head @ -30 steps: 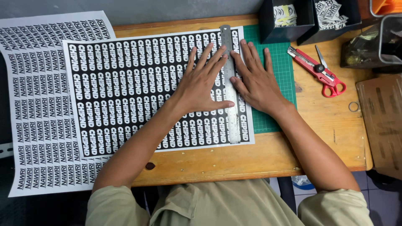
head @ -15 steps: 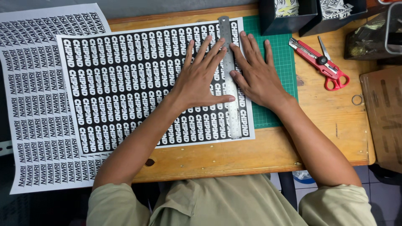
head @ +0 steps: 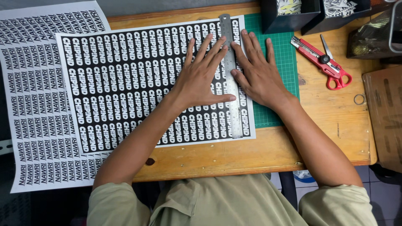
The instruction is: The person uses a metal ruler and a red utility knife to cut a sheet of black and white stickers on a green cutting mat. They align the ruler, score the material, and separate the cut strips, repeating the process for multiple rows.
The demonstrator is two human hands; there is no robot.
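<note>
White sticker sheet [head: 37,104] far left. Black sticker sheet [head: 125,79] overlaps it on wooden table [head: 251,155]. Left hand [head: 201,77] flat, fingers spread, grasping nothing, thumb touching steel ruler [head: 232,83]. Right hand [head: 259,73] flat, pressing ruler's right edge. Red cutter [head: 314,54] well apart.

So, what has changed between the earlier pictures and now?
Little changed. The left hand and right hand stay flat, holding the metal ruler on the black printed sheet. Nothing was picked up or released. The red cutter and scissors lie untouched.
</note>
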